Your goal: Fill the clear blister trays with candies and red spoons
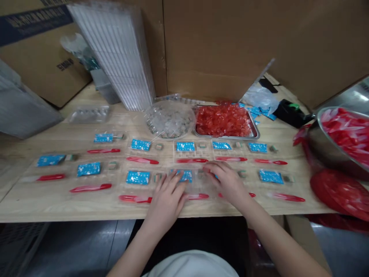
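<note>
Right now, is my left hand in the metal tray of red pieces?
No, your left hand is at a blue printed packet, while the metal tray sits farther back.

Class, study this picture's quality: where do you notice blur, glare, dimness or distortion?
Head view: printing on the upper-left carton is blurred, and the left hand and right hand look soft; head view: a bright glint on the grey surface at the right edge; head view: dimmer below the table; head view: the steel bowl seems stretched, perhaps lens distortion.
</note>
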The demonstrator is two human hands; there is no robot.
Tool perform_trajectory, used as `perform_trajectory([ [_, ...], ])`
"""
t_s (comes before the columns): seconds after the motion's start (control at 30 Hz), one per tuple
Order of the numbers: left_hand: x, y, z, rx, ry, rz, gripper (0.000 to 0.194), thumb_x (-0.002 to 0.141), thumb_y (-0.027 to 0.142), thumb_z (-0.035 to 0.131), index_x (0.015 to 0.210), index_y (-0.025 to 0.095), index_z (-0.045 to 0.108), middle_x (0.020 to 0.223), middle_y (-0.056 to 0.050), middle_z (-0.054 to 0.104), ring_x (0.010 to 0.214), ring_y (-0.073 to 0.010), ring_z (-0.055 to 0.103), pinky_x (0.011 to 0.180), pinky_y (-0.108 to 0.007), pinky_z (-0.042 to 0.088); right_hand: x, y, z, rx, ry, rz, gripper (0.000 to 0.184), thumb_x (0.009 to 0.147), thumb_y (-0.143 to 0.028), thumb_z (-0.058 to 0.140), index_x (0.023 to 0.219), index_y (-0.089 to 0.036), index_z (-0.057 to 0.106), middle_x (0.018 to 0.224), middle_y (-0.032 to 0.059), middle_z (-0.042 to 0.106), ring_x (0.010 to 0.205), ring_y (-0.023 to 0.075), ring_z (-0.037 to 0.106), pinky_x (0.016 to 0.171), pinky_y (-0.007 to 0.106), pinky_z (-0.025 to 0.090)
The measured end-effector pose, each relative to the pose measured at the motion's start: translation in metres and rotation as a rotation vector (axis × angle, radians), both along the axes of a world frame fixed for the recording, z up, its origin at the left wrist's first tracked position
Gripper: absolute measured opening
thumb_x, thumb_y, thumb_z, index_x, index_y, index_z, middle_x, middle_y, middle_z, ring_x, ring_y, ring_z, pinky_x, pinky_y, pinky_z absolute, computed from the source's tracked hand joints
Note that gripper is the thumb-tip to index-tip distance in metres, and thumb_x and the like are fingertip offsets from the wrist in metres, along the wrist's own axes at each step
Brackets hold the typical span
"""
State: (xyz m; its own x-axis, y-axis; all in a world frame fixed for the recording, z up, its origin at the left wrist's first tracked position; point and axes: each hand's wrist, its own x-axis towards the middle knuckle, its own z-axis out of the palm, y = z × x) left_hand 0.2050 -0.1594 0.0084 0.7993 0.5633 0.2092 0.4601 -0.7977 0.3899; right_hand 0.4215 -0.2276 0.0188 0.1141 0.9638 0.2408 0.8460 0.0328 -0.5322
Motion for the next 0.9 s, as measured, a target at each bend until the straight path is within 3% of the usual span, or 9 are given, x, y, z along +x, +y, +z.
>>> perform_trajectory([
  [0.13,0.001,-0.003,-0.003,0.022,0.028,0.016,0.028,0.087,0.023,0.053,0.114,0.022,0.059,0.136,-0.008,0.049,0.131,-0.0282,0.038,0.107,-0.053,0.033,-0.002,-0.008,-0.004,0.008,-0.035,0.069,0.027,0.087,-0.014,0.048,0.107,-0.024,0.063,0.105,0.0058,0.068,0.096,0.0205,0.062,0.085,0.039,0.051],
  [0.33,0.004,-0.005,-0.004,0.04,0.017,0.034,0.031,0.086,0.022,0.053,0.117,0.023,0.058,0.137,-0.009,0.048,0.131,-0.0291,0.038,0.106,-0.054,0.034,-0.01,-0.007,0.006,-0.038,-0.101,0.123,0.02,0.086,-0.014,0.051,0.095,-0.022,0.066,0.091,0.0063,0.069,0.086,0.0209,0.062,0.078,0.037,0.052],
  [0.43,0.004,-0.005,-0.005,0.037,0.017,0.033,0.032,0.087,0.022,0.052,0.118,0.023,0.057,0.138,-0.008,0.047,0.131,-0.0291,0.037,0.106,-0.053,0.034,0.002,0.004,0.008,-0.066,-0.11,0.16,0.016,0.085,-0.016,0.053,0.093,-0.02,0.066,0.088,0.0068,0.068,0.084,0.0208,0.061,0.076,0.034,0.051],
  [0.53,0.004,-0.005,-0.007,0.039,0.02,0.026,0.031,0.088,0.024,0.051,0.118,0.023,0.057,0.138,-0.008,0.047,0.131,-0.0288,0.037,0.106,-0.053,0.034,0.038,0.038,0.012,-0.004,-0.16,-0.049,0.017,0.087,-0.022,0.051,0.094,-0.021,0.066,0.09,0.0074,0.067,0.085,0.0215,0.06,0.074,0.034,0.049],
  [0.6,0.004,-0.004,-0.006,0.042,0.024,0.025,0.03,0.088,0.024,0.05,0.118,0.023,0.057,0.138,-0.008,0.047,0.131,-0.0286,0.037,0.106,-0.053,0.034,0.065,0.071,0.013,0.01,-0.364,-0.2,0.02,0.087,-0.019,0.047,0.096,-0.017,0.066,0.097,0.0122,0.063,0.092,0.0252,0.057,0.078,0.037,0.046],
  [0.73,0.004,-0.003,-0.005,0.025,0.03,0.018,0.031,0.088,0.022,0.05,0.118,0.023,0.057,0.139,-0.008,0.046,0.132,-0.0281,0.036,0.106,-0.053,0.034,0.099,0.117,0.013,-0.133,-0.623,-0.089,0.026,0.082,-0.006,0.044,0.097,-0.013,0.064,0.101,0.0166,0.06,0.095,0.0279,0.052,0.073,0.035,0.042],
  [0.83,0.004,-0.003,-0.005,0.0,0.03,0.012,0.032,0.088,0.023,0.049,0.12,0.023,0.056,0.14,-0.007,0.045,0.132,-0.0277,0.035,0.107,-0.053,0.032,0.098,0.112,0.014,-0.044,-0.545,-0.123,0.019,0.085,-0.012,0.047,0.094,-0.013,0.063,0.095,0.0144,0.061,0.095,0.0271,0.052,0.077,0.037,0.042],
  [0.9,0.003,-0.003,-0.006,-0.011,0.029,0.017,0.032,0.089,0.025,0.048,0.12,0.023,0.055,0.14,-0.007,0.044,0.133,-0.0275,0.034,0.108,-0.053,0.031,0.083,0.092,0.016,0.055,-0.335,-0.192,0.015,0.086,-0.023,0.051,0.094,-0.016,0.062,0.091,0.0102,0.062,0.088,0.0241,0.054,0.077,0.037,0.044],
])
